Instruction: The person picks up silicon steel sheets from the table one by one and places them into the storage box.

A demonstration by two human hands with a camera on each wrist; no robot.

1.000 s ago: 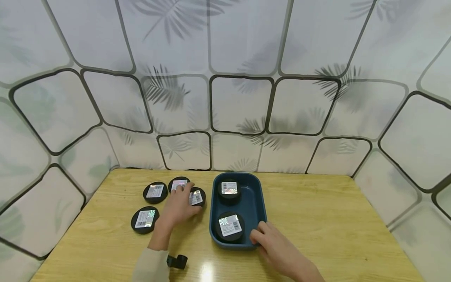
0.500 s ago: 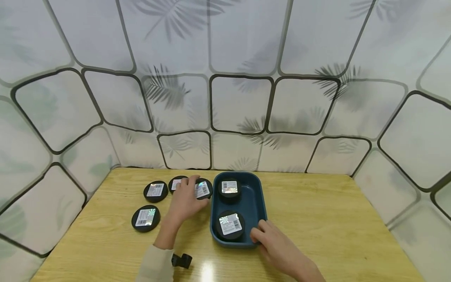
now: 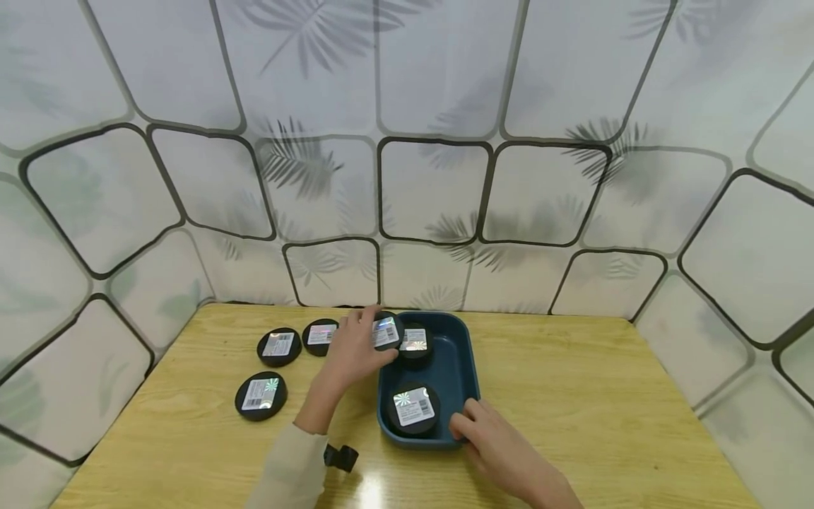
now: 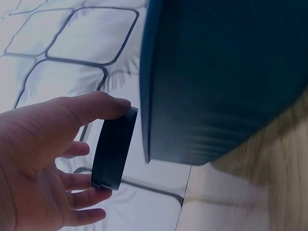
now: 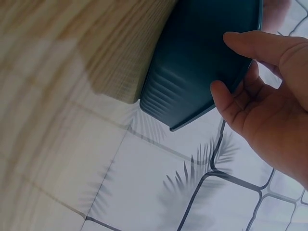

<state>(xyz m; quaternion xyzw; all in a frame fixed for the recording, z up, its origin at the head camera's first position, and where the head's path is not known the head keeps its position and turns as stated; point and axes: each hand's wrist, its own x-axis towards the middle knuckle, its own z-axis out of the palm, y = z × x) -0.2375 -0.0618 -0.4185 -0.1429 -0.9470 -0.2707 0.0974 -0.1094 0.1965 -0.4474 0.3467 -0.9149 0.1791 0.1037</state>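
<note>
My left hand (image 3: 358, 346) pinches a flat black round container (image 3: 386, 332) by its edge, thumb on one side and fingers on the other. The container, with a white label on top, is raised over the left rim of the blue plastic bin (image 3: 466, 367). In the left wrist view the held container (image 4: 114, 149) appears edge-on beside the bin's wall (image 4: 211, 82). Inside the bin sit a far labelled container (image 3: 415, 341) and a near one (image 3: 413, 408). My right hand (image 3: 502, 452) grips the bin's near right rim, thumb outside and fingers over the edge.
Left of the bin on the wooden table (image 3: 572, 396) lie three more black containers: one at the back (image 3: 319, 335), one left of it (image 3: 278, 346) and one nearer (image 3: 261, 396). A patterned curtain (image 3: 432, 184) hangs behind the table. A black wrist mount (image 3: 341, 458) is at my left sleeve.
My left hand has carried the container rightward and up from the table to above the bin's left rim. The right hand has kept its hold on the bin, which has barely moved.
</note>
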